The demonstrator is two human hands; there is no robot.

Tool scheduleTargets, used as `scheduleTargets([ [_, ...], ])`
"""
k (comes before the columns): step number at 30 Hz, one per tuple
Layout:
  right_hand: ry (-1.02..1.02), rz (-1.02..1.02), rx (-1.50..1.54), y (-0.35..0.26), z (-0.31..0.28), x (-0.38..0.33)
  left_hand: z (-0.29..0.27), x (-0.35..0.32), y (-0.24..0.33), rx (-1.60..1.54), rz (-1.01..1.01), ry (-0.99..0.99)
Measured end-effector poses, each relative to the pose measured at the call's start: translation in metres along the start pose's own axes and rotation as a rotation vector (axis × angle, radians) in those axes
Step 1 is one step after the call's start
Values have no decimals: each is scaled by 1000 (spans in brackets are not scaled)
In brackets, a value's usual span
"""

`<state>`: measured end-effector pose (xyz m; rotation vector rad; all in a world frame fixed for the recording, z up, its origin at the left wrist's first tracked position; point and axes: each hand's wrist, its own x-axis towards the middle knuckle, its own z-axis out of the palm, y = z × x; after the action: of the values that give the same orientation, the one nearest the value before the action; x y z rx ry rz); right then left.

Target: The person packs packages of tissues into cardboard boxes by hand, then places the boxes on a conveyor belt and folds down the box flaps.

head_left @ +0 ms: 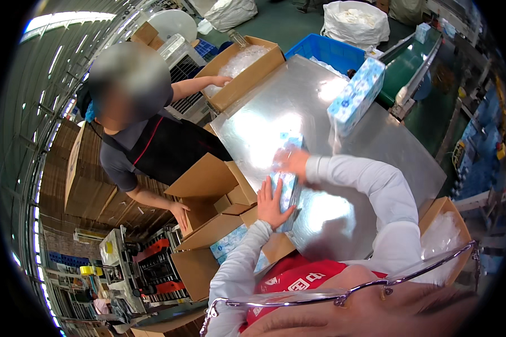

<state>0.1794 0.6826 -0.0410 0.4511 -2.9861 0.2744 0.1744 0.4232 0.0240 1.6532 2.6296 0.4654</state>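
On the metal table lies a long pack with a blue and white print (287, 188), shiny like plastic film. My left hand (272, 205) rests on its near left side, fingers spread and stretched out. Over the far end of the same pack is my right hand (292, 162), its fingers smeared by motion, so their grip cannot be made out. Just left of my left forearm stands an open carton (194, 267) with similar blue packs (229, 242) inside. A larger blue patterned pack (354, 98) stands at the table's far right.
Across the metal table (371, 174), a co-worker in a dark apron (174, 143) has one hand at a carton of clear plastic (239, 70), the other by an open carton (205, 180). A blue bin (326, 50) and green conveyor (405, 62) lie beyond. Another carton (441, 230) sits right.
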Motion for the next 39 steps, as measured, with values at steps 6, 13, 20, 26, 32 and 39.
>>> scheduleTargets([
  [6,103,1287,115,110,-92,-51,20,-15,-12,-51,-117,67],
  [13,243,1028,12,17,-35,-78,35,-2,-4,-35,-130,104],
  [20,523,526,211,-142,-3,-50,29,-23,-11,30,-163,117],
  [26,518,520,197,-146,-9,-46,26,-22,-13,63,-84,133],
  [32,445,539,139,-138,-9,-44,27,-18,-12,64,-33,115],
  [39,423,630,15,-61,-7,-8,27,-18,-3,96,-63,34],
])
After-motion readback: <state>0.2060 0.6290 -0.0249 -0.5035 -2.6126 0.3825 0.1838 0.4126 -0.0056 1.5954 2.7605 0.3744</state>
